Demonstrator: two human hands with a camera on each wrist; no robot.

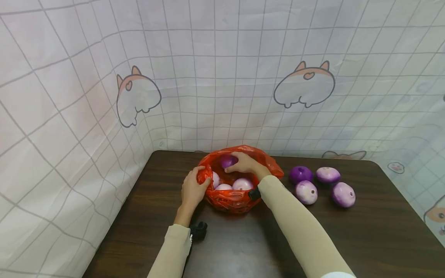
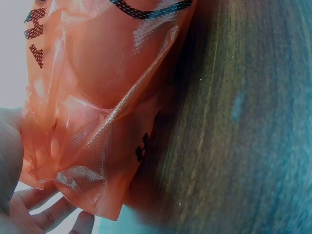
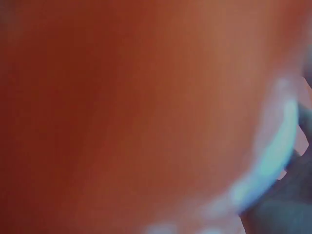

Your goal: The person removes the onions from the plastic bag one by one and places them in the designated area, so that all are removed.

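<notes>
A red plastic bag point(image 1: 227, 202) sits with its mouth open toward the back middle of the table. My left hand point(image 1: 192, 187) grips the bag's left rim; the left wrist view shows the crumpled film point(image 2: 83, 131) between thumb and fingers. My right hand point(image 1: 246, 163) reaches inside the bag and holds a dark purple onion point(image 1: 227, 160) near its back wall. Paler onions lie in the bag below it, one point(image 1: 242, 184) at the front right. Blurred red film point(image 3: 146, 107) covers most of the right wrist view, hiding the fingertips.
To the right of the bag, several onions stand grouped on the dark wooden table point(image 1: 375, 231): a deep purple one point(image 1: 301, 175), a flatter one point(image 1: 328, 175) and paler ones point(image 1: 343, 194) in front. A white gridded cloth point(image 1: 222, 77) hangs behind the table and along its left side.
</notes>
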